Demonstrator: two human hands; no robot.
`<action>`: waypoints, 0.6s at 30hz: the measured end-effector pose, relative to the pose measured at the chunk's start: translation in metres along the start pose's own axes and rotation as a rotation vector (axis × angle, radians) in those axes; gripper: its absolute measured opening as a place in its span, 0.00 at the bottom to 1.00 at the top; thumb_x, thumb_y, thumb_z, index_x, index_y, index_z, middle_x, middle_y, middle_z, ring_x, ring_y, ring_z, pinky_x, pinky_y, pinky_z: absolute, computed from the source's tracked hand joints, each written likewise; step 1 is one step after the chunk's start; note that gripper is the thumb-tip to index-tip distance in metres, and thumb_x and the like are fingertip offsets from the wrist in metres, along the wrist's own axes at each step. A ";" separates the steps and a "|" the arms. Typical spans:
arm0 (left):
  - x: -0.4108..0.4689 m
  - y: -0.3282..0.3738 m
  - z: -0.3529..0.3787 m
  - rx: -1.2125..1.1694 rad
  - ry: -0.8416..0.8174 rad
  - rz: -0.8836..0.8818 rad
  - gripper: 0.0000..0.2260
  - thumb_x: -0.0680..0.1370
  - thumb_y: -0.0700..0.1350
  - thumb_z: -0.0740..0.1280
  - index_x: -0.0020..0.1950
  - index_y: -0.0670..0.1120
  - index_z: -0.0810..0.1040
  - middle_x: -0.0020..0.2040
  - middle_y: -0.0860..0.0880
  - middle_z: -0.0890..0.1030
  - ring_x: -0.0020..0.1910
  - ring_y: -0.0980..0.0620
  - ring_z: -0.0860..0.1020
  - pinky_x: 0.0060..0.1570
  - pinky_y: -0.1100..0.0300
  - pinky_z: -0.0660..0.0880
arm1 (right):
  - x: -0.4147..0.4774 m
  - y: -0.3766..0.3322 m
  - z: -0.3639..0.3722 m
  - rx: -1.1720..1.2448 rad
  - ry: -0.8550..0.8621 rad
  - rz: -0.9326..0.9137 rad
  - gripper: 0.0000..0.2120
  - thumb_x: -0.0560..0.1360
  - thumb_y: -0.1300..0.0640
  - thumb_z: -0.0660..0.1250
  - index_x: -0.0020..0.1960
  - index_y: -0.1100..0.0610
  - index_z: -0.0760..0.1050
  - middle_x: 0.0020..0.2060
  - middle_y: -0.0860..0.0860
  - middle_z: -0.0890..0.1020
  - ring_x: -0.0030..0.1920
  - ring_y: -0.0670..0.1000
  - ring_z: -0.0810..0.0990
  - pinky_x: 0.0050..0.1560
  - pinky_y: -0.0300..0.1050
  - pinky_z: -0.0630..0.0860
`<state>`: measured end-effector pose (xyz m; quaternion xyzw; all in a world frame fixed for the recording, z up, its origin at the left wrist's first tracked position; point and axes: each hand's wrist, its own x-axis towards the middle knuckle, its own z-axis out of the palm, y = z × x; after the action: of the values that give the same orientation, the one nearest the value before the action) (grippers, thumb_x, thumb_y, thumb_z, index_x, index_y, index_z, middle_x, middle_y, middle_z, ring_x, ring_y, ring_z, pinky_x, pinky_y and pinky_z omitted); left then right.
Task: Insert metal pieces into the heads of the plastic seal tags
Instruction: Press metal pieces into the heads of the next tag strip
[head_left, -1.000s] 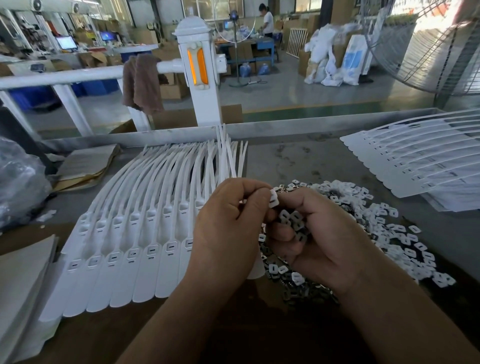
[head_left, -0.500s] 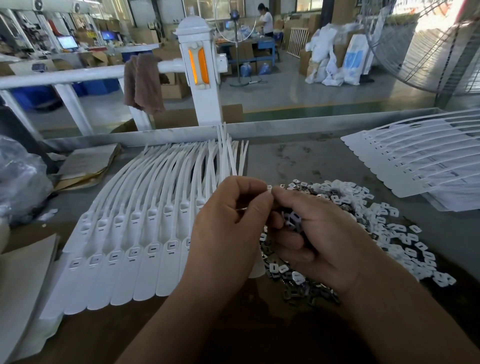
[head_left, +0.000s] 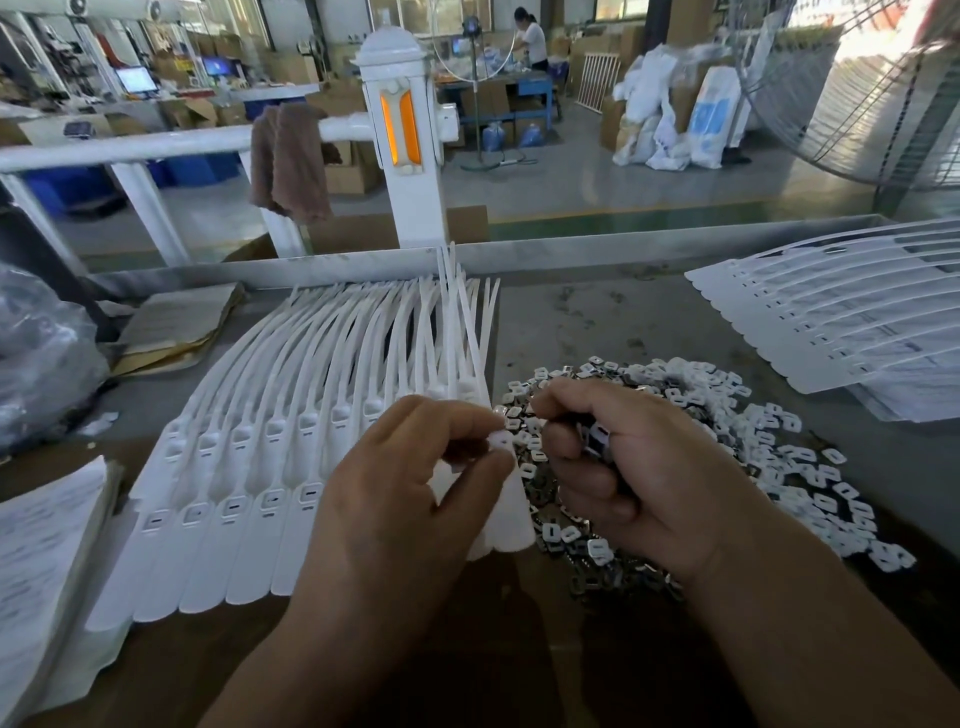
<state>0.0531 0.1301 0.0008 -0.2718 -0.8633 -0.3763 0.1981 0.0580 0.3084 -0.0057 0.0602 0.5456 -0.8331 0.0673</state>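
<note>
A fanned row of white plastic seal tags (head_left: 270, 467) lies on the table, heads toward me and tails reaching the back rail. To its right spreads a pile of small metal pieces (head_left: 691, 410). My left hand (head_left: 415, 493) hovers over the right end of the row and pinches one small piece (head_left: 501, 442) between thumb and forefinger. My right hand (head_left: 628, 467) is curled beside it over the pile, holding a handful of metal pieces (head_left: 597, 436) in its fingers.
A second fan of white tags (head_left: 831, 317) lies at the back right. Stacked paper sheets (head_left: 41, 551) sit at the front left, a clear plastic bag (head_left: 36, 358) at the left, cardboard sheets (head_left: 176, 322) behind it. A metal rail (head_left: 623, 249) bounds the table's far edge.
The two hands, touching a second ago, have drawn apart. My left hand now carries one piece toward the tag row, while my right hand stays curled on its handful.
</note>
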 end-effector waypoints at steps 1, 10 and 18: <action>-0.004 -0.002 -0.004 0.018 0.002 0.012 0.08 0.74 0.56 0.63 0.50 0.57 0.77 0.43 0.64 0.76 0.48 0.70 0.74 0.45 0.80 0.66 | 0.001 0.001 -0.001 0.004 0.000 0.002 0.10 0.77 0.56 0.65 0.40 0.56 0.81 0.29 0.52 0.74 0.21 0.46 0.63 0.19 0.34 0.58; -0.012 -0.021 -0.021 0.136 -0.022 -0.029 0.11 0.72 0.60 0.59 0.50 0.61 0.76 0.44 0.69 0.73 0.47 0.66 0.75 0.36 0.73 0.70 | 0.005 0.004 -0.004 0.007 -0.003 0.023 0.12 0.78 0.56 0.65 0.39 0.55 0.82 0.30 0.51 0.74 0.21 0.45 0.63 0.18 0.34 0.59; -0.009 -0.042 -0.029 0.278 -0.058 -0.059 0.10 0.73 0.56 0.65 0.51 0.56 0.81 0.48 0.63 0.74 0.49 0.60 0.74 0.48 0.56 0.73 | 0.006 0.004 -0.004 -0.007 0.016 0.045 0.10 0.78 0.56 0.64 0.41 0.57 0.80 0.30 0.51 0.74 0.21 0.45 0.63 0.18 0.34 0.59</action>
<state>0.0382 0.0816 -0.0080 -0.2270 -0.9200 -0.2509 0.1977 0.0529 0.3098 -0.0122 0.0789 0.5478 -0.8289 0.0817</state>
